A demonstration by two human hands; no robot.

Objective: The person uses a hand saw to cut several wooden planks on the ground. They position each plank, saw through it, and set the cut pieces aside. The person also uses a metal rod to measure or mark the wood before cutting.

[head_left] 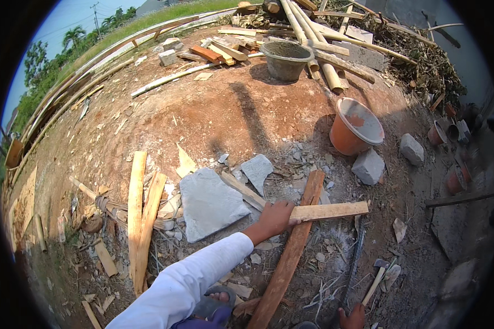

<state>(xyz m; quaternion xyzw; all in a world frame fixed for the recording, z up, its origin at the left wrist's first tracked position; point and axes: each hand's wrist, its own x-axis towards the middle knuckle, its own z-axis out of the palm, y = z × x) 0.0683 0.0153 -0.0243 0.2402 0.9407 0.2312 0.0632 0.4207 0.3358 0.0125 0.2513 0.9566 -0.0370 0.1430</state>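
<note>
My left hand [276,220], at the end of a white sleeve, is closed over a pale wooden board [335,210]. The board lies crosswise on a longer reddish-brown plank [291,257] that slants away from me. At the lower right, my right hand [354,317] grips the pale wooden handle of a short tool [374,286] with a dark metal head; whether it is a hammer or a hatchet I cannot tell. The tool is apart from the board. A flat grey concrete slab [209,204] lies left of my left hand, with a smaller piece [257,171] beyond it.
Two pale planks [138,219] lie to the left. Beyond are an orange bucket [354,129], a grey bucket [285,61], bamboo poles [318,49] and scrap wood [219,52]. Concrete lumps [369,167] sit right of centre. My sandalled foot [217,301] is near the planks.
</note>
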